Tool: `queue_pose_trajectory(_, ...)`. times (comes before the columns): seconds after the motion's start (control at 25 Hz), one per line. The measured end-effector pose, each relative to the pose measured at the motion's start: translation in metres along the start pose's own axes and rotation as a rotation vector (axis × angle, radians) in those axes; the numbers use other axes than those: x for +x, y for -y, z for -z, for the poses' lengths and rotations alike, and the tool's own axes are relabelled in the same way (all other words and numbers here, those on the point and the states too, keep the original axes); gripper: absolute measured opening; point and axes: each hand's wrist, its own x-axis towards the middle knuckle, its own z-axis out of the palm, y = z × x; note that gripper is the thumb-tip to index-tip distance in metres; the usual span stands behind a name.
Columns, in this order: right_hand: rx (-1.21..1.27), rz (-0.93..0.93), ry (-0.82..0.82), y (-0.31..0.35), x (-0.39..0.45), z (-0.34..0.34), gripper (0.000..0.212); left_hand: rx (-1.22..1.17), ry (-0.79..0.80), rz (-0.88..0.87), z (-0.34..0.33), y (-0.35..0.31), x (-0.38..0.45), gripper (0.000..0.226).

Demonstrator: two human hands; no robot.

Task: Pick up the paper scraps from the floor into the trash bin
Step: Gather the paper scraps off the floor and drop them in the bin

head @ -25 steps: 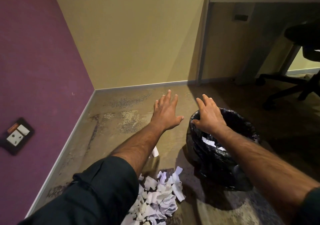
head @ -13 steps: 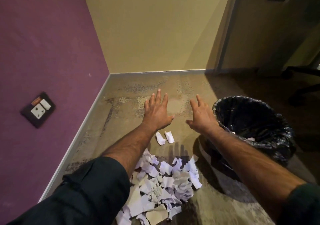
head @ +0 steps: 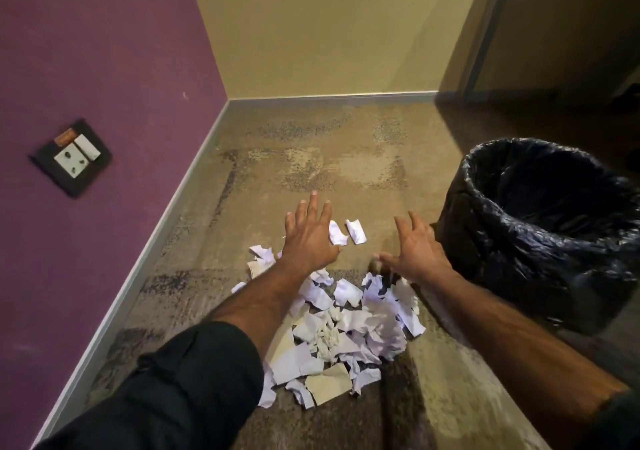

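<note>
A heap of torn white paper scraps lies on the carpet between my forearms. Two separate small scraps rest just beyond it. My left hand hovers palm down over the far edge of the heap, fingers spread, holding nothing. My right hand is also spread and empty, right of the two small scraps and close beside the trash bin. The bin is lined with a black plastic bag and stands at the right; its inside is dark.
A purple wall with a socket plate runs along the left, meeting a yellow wall at the far corner. Grey skirting edges the floor. A dark desk panel stands at the upper right. Bare carpet stretches beyond my hands.
Both hands have come down from over the bin toward the floor and the scraps. The view has tilted down, bringing more of the paper heap into sight.
</note>
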Motion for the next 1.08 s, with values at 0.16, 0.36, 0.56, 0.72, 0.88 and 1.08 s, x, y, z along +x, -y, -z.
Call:
queue_pose_trajectory(0.16,0.01,-0.056,0.118,-0.018,-0.009,-0.031,0.102,-0.036,0.097,0.012,-0.037,0.004,-0.016,0.1)
queue_pose_trajectory(0.36,0.071,-0.106,0.399,-0.026,-0.019,-0.052,0.12,-0.03,0.266,0.08,-0.06,0.013,-0.03,0.089)
queue_pose_trajectory(0.56,0.053,-0.128,0.575,-0.021,-0.023,-0.058,0.16,-0.166,0.414,0.12,-0.073,0.022,-0.04,0.094)
queue_pose_trajectory(0.72,-0.032,-0.085,0.706,-0.016,-0.021,-0.052,0.159,-0.165,0.461,0.012,-0.072,0.02,-0.047,0.106)
queue_pose_trajectory(0.88,-0.132,-0.037,0.723,-0.01,-0.028,-0.056,0.147,-0.125,0.496,-0.105,-0.069,0.015,-0.054,0.121)
queue_pose_trajectory(1.08,-0.005,-0.002,0.595,0.0,-0.042,-0.062,0.126,-0.016,0.512,-0.241,-0.076,-0.002,-0.065,0.122)
